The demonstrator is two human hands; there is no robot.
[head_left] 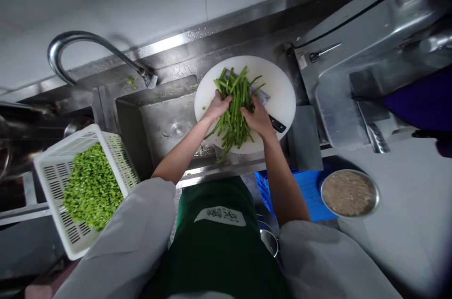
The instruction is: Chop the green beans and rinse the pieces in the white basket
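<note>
A bundle of long green stalks [233,110] is held on the round white cutting board [278,84], centre of frame, just above the sink [165,120]. The left hand [217,106] is curled around the bundle's left side; the right hand [258,117] is pressed against its right side, fingers bent onto the stalks. The stalks are gathered and roughly aligned, uncut as far as can be seen.

A knife is laid on the board under and behind the bundle: blade [262,96] showing upper right, dark handle [277,124] at the board's right edge. It is gripped by neither hand.

Work judged partly done: a white slotted basket [58,174], lower left of frame, is already well filled with chopped green pieces [92,186]. The bundle on the board is left to be cut.

A white patch [221,215] with green characters is worn on the green apron [215,252], bottom centre; the writing is too small and skewed to be read, possibly a logo.

A metal bowl [350,193] of pale beige mix is set lower right, beside a blue crate [303,190].
</note>
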